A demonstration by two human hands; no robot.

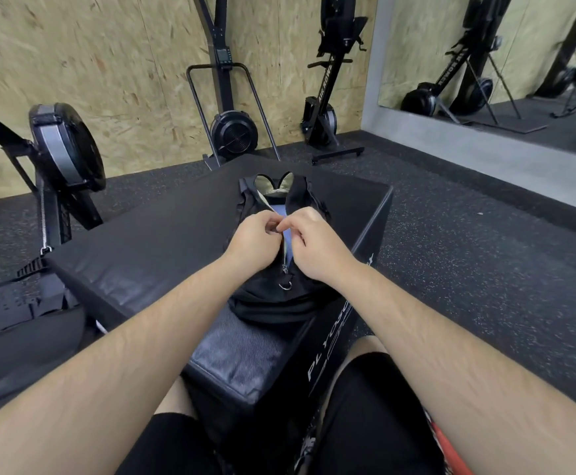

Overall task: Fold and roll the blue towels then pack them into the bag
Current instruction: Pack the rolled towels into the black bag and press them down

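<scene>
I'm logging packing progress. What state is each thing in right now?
bag: lying on the black box, zip open along the top.
blue towel: inside the bag, showing through the gap.
zip slider: at the near end of the gap.
left hand: pinches one zip edge of the bag.
right hand: pinches the opposite zip edge.

Your box: black, padded, on a speckled rubber floor. 3 black fan units stand along the chipboard wall: left machine, middle machine, upright rower. A mirror at your far right reflects another rower.
</scene>
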